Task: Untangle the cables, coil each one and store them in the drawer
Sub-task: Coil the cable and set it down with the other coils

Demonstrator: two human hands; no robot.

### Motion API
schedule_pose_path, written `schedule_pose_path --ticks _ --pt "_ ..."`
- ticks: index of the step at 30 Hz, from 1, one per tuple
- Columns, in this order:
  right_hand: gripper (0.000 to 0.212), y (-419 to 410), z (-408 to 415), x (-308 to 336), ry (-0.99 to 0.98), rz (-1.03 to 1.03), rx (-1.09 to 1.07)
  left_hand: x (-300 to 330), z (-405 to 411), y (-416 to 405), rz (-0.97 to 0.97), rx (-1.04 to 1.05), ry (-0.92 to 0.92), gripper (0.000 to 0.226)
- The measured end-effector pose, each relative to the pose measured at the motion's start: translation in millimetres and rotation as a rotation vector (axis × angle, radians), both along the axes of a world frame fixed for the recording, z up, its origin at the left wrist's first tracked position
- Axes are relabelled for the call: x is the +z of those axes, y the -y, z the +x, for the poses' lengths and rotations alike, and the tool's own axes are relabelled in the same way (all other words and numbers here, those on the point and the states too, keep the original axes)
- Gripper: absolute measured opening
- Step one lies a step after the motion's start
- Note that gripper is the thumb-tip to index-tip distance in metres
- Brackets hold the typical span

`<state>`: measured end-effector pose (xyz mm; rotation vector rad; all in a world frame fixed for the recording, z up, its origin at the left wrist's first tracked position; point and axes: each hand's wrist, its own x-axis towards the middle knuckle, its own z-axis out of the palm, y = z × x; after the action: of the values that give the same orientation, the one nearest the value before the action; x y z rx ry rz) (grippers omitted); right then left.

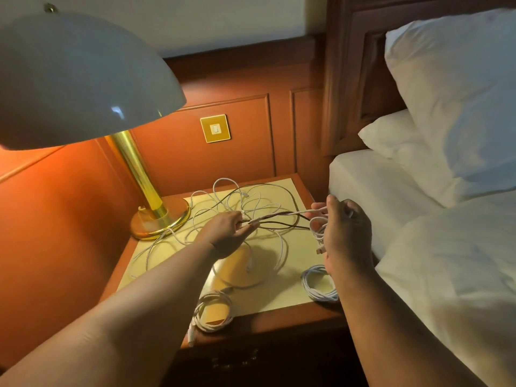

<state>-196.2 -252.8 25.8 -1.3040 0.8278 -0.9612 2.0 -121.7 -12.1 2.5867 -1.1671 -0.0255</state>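
Observation:
A tangle of white and dark cables (251, 202) lies spread over the cream top of the nightstand (282, 297). My left hand (226, 233) pinches a white cable among the dark strands at the middle of the tangle. My right hand (344, 236) holds the same white cable at the table's right edge, with a few loops (318, 227) of it wound in the fingers and a plug dangling below. Two finished white coils rest near the front: one (213, 311) at the front edge, another (318, 286) at the right, partly behind my right wrist. No drawer shows.
A brass lamp (159, 216) with a wide white shade (75, 79) stands at the nightstand's back left; cables run around its base. A bed with white sheets (435, 275) and pillows (460, 88) borders the right side. A wall switch (215, 128) sits on the wood panelling behind.

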Motion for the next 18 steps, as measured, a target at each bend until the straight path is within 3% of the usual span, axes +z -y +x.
schedule_pose_path --ticks 4,7,10,14,18 --pt "0.033 -1.1 7.3 -3.4 -0.046 -0.019 0.007 1.4 12.8 1.2 -0.067 0.044 -0.063 0.048" --pt "0.036 -2.8 10.2 -1.6 -0.059 -0.062 -0.027 -3.2 21.2 1.3 -0.216 0.103 -0.172 0.057" --pt "0.037 -1.0 12.0 -2.4 -0.095 -0.15 -0.037 -11.9 35.6 -1.0 -0.36 0.293 -0.318 0.069" --pt "0.044 2.4 17.4 -5.6 -0.078 -0.061 -0.025 -16.3 44.0 -0.7 -0.329 0.397 -0.389 0.06" --pt "0.037 -1.4 18.0 2.3 -0.044 -0.018 0.012 -17.8 38.4 5.6 -0.293 0.36 -0.414 0.054"
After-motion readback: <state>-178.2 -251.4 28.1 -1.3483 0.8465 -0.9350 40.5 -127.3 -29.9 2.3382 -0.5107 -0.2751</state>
